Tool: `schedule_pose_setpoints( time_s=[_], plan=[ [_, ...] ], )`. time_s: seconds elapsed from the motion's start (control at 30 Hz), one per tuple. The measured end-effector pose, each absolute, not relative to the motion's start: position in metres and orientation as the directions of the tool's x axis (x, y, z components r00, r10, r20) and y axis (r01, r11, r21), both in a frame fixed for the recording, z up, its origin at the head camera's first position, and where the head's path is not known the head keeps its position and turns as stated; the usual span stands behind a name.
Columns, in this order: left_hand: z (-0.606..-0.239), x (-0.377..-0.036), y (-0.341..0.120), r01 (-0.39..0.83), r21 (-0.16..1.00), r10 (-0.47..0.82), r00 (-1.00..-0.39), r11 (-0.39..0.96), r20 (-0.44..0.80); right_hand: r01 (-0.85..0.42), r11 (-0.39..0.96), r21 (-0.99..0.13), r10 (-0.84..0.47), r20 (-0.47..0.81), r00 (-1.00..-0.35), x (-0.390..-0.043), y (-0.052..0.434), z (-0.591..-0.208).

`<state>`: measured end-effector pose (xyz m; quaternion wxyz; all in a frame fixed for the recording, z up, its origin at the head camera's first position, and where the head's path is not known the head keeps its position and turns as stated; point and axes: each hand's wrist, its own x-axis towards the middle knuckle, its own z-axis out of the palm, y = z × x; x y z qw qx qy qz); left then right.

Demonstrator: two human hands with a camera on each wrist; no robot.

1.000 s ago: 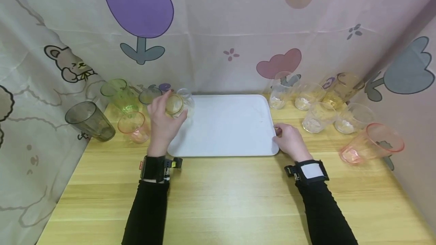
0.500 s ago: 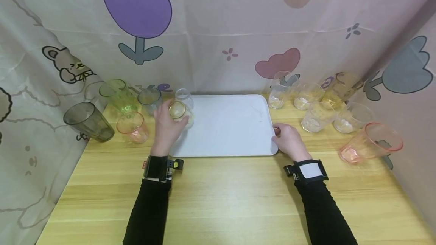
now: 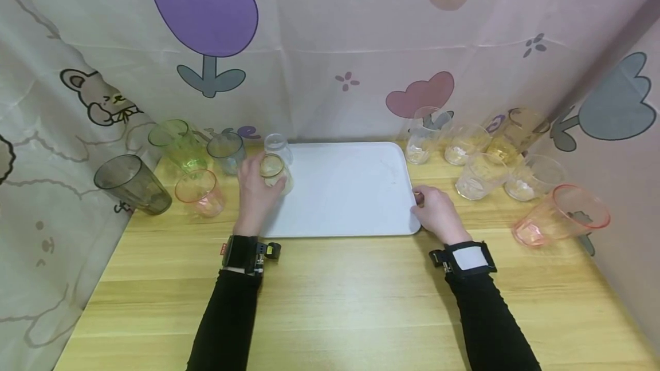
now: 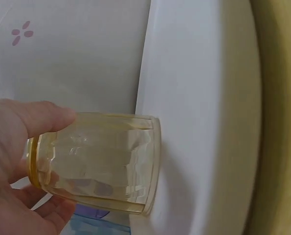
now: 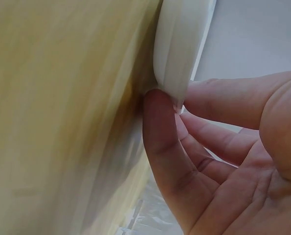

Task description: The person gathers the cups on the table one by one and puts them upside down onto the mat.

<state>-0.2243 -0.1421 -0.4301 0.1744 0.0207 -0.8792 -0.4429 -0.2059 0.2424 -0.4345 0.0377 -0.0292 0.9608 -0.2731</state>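
Observation:
My left hand [image 3: 256, 193] grips a pale yellow glass [image 4: 103, 161] by its narrow amber base, thumb on one side and fingers on the other. The glass is upside down, its wide rim right at the surface of the white tray [image 3: 340, 193], near the tray's left end. Just behind it, at the back left corner, a clear glass [image 3: 278, 145] also has its narrow end up. My right hand [image 3: 437, 212] pinches the tray's right edge near the front corner, thumb on top and a finger [image 5: 162, 122] underneath.
Left of the tray are a green glass [image 3: 180, 145], a blue-grey glass [image 3: 228, 153], a pink glass [image 3: 201, 193] and a dark grey glass [image 3: 136, 185]. Several clear glasses [image 3: 482, 177], a yellow glass [image 3: 515, 136] and a large pink glass [image 3: 559, 216] stand right. A patterned curtain [image 3: 319, 50] hangs behind.
My left hand has moved a little to the right and lowered the yellow glass onto the tray's left end, in front of the clear glass. The right hand has stayed on the tray's edge.

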Motion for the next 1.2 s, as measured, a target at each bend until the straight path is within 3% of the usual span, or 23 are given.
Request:
schedule_pose_setpoints(
  time_s=[0.7, 0.97, 1.2],
  plan=[
    [-0.434, -0.223, -0.137, 0.155, 0.745, -0.160, -0.930, 0.649, 0.332, -0.039, 0.839, -0.543, -0.075, -0.045, -0.996, -0.205, 0.242, -0.433],
    [-0.426, -0.222, -0.117, 0.358, 0.603, -0.086, -0.809, 0.713, 0.581, -0.075, 0.774, -0.629, 0.028, 0.152, -0.988, -0.205, 0.243, -0.430],
    [-0.427, -0.216, -0.090, 0.490, 0.516, 0.009, -0.732, 0.702, 0.682, -0.165, 0.669, -0.724, 0.142, 0.343, -0.929, -0.207, 0.246, -0.425]
  ],
)
